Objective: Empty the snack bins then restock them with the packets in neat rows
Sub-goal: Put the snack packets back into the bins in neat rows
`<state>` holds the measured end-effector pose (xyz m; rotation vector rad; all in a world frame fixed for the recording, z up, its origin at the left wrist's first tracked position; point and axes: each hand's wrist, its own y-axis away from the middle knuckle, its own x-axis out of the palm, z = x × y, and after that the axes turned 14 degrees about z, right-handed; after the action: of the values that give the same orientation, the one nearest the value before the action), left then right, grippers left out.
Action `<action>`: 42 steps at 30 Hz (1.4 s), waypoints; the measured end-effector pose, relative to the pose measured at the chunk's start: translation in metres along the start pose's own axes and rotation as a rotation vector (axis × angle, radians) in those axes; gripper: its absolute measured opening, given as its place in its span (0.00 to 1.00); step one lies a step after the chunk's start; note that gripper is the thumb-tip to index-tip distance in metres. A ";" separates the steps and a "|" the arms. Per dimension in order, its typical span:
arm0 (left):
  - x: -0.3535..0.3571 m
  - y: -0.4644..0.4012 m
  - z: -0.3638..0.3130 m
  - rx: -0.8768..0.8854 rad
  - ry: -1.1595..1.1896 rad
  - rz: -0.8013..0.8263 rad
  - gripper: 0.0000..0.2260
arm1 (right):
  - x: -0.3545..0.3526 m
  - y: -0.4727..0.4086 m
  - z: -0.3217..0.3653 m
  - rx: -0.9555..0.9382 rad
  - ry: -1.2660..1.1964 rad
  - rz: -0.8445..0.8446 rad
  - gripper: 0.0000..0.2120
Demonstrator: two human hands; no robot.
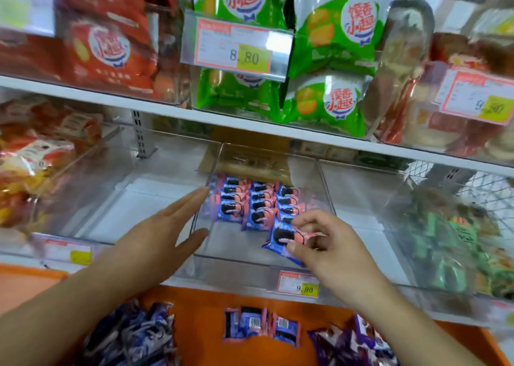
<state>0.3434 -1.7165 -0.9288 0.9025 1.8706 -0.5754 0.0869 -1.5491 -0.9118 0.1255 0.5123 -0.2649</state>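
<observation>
The clear snack bin (211, 257) on the lower shelf is being restocked: three rows of blue-and-pink cookie packets (257, 201) already lie overlapped toward its back. The right hand (328, 251) pinches one more cookie packet (283, 236) between thumb and fingertips, just in front of the rightmost row, inside the bin. The next move looks like laying it down square with that row, overlapping the packet behind. The left hand (155, 235) has a flat, unclenched grip, fingers straight against the bin's left wall, holding nothing. Below the bin, more loose packets (261, 324) wait on the orange surface (194, 310).
</observation>
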 end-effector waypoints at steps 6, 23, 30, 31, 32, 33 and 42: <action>0.001 0.000 0.001 0.010 0.051 -0.069 0.31 | 0.046 -0.090 -0.001 -0.022 0.230 0.032 0.14; 0.009 -0.005 0.006 0.050 0.037 -0.073 0.31 | 0.085 -0.155 -0.013 -0.162 0.881 0.056 0.10; 0.004 -0.001 -0.007 -0.007 0.033 -0.030 0.30 | 0.065 -0.120 -0.002 -0.147 0.773 0.069 0.18; 0.003 0.003 -0.011 -0.005 0.020 -0.046 0.29 | 0.061 -0.109 0.000 -0.159 0.732 0.062 0.17; 0.003 0.007 -0.015 0.013 -0.006 -0.074 0.29 | 0.057 -0.095 0.003 -0.180 0.694 0.050 0.17; 0.003 0.012 -0.020 0.044 -0.037 -0.104 0.28 | 0.052 -0.078 0.006 -0.211 0.650 0.038 0.17; 0.073 0.056 -0.053 0.360 -0.067 0.144 0.17 | 0.048 0.076 -0.062 -0.200 0.511 0.430 0.07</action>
<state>0.3374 -1.6193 -0.9715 1.2252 1.6519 -0.8588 0.1194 -1.4757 -0.9853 0.1052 0.9973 0.2496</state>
